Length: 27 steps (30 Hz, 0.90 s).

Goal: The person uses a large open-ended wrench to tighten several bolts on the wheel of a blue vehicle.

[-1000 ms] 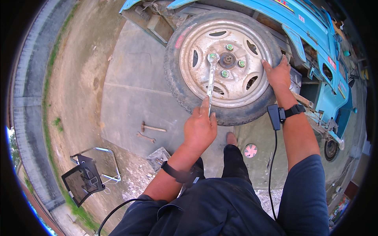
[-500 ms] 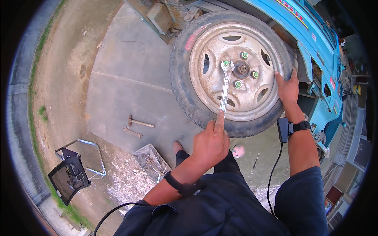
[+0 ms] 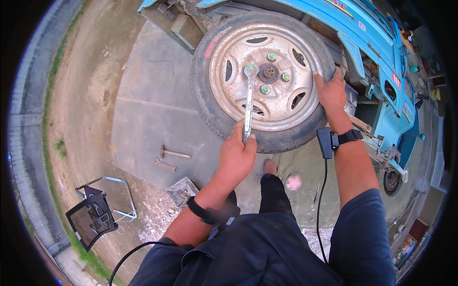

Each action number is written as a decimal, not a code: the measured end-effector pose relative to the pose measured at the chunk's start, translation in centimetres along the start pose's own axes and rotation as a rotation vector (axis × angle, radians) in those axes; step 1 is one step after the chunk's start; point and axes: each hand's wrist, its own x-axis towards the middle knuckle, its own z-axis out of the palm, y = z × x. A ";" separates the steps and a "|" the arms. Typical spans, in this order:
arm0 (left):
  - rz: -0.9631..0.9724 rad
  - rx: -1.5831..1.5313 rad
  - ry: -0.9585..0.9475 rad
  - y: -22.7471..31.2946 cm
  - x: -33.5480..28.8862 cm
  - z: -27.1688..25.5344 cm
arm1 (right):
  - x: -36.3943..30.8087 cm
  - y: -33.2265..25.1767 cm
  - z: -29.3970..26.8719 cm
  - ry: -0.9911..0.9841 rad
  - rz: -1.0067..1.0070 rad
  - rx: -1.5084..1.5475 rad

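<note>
My left hand (image 3: pixel 237 153) is closed round the lower end of a long silver wrench (image 3: pixel 248 107). The wrench's head sits at a green-marked wheel nut (image 3: pixel 251 68) on the left of the hub. Other green-marked nuts surround the rusty hub centre (image 3: pixel 268 73). The wheel has a rust-stained silver steel rim (image 3: pixel 281 114) and a worn black tyre (image 3: pixel 272 141). My right hand (image 3: pixel 331 90) grips the tyre's right edge, thumb on the sidewall near the rim and fingers over the tread; some fingertips are hidden.
Behind the wheel is a blue vehicle body (image 3: pixel 381 52). A hammer (image 3: pixel 175 153) and a small wrench (image 3: pixel 166 164) lie on the concrete at left. Nearer stand a grey tool tray (image 3: pixel 182 189) and a metal-framed lamp (image 3: pixel 90 217). A black cable (image 3: pixel 320 205) hangs from my right wrist.
The view has shifted, so the wheel appears farther left and higher. My left hand's outstretched index finger has curled round the wrench end. A shoe now shows just below the tyre.
</note>
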 end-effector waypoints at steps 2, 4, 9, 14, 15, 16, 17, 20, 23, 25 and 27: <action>0.017 0.065 0.020 0.4 -0.4 -0.7 | -1.2 1.2 1.1 0.034 0.019 0.009; 0.064 0.046 0.026 0.5 -1.0 -1.3 | -3.0 1.9 1.4 0.034 0.035 0.033; 0.080 0.022 -0.051 -1.2 -4.7 -0.4 | -9.2 3.9 1.2 0.057 -0.069 0.192; 0.027 -0.012 -0.140 -0.6 -8.5 1.0 | -14.6 5.5 -1.1 -0.132 -0.030 0.500; 0.028 -0.016 -0.155 -0.5 -8.8 1.1 | -14.2 6.0 -1.6 -0.133 -0.007 0.499; 0.011 -0.023 -0.156 -0.3 -8.9 1.1 | -13.4 6.5 -2.4 -0.136 0.014 0.499; -0.002 -0.031 -0.158 0.0 -9.0 1.2 | -12.4 6.6 -3.1 -0.135 0.036 0.498; 0.010 -0.023 -0.134 -0.1 -8.7 1.5 | -8.5 5.5 -2.6 -0.050 -0.072 0.406; 0.043 0.003 -0.091 -0.6 -7.9 2.0 | -6.3 3.3 -1.9 0.047 -0.097 0.345; 0.067 0.027 -0.070 -0.8 -7.4 2.2 | -6.1 2.9 -0.7 0.117 -0.080 0.348; 0.099 0.054 -0.060 -1.0 -6.8 2.3 | -6.6 2.7 1.2 0.185 -0.063 0.363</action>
